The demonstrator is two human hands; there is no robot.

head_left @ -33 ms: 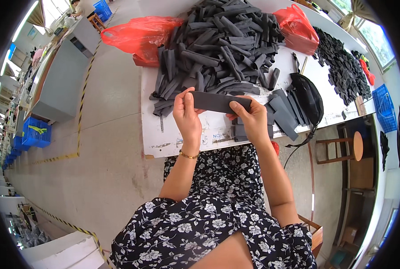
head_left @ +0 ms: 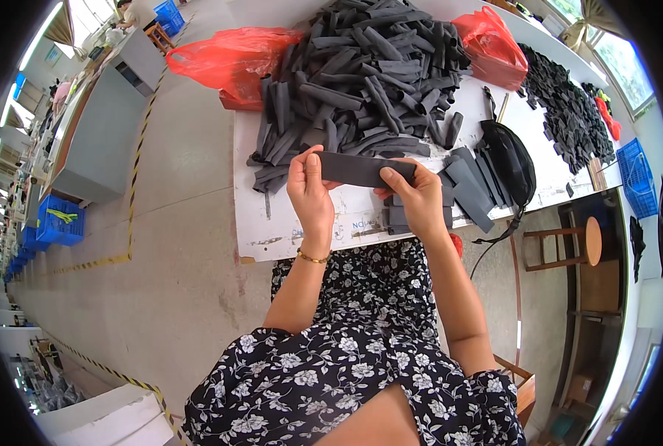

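Between my two hands a dark grey fabric strip (head_left: pixel 350 169) is stretched out flat above the white table (head_left: pixel 272 219). My left hand (head_left: pixel 313 186) pinches its left end, thumb on top. At the right end, my right hand (head_left: pixel 414 192) grips it the same way, fingers curled underneath. Directly beyond lies a large heap of dark curled strips (head_left: pixel 376 74). Flattened strips (head_left: pixel 465 186) rest on the table to the right of my right hand, and a small stack of flat pieces (head_left: pixel 397 217) is partly hidden below it.
A black pouch with a strap (head_left: pixel 511 163) lies at the right edge. Red plastic bags (head_left: pixel 235 63) flank the heap. Farther right is another pile of dark pieces (head_left: pixel 573 111). A wooden stool (head_left: pixel 593 241) stands right, blue crates (head_left: pixel 62 219) left, and a person (head_left: pixel 134 13) sits far left.
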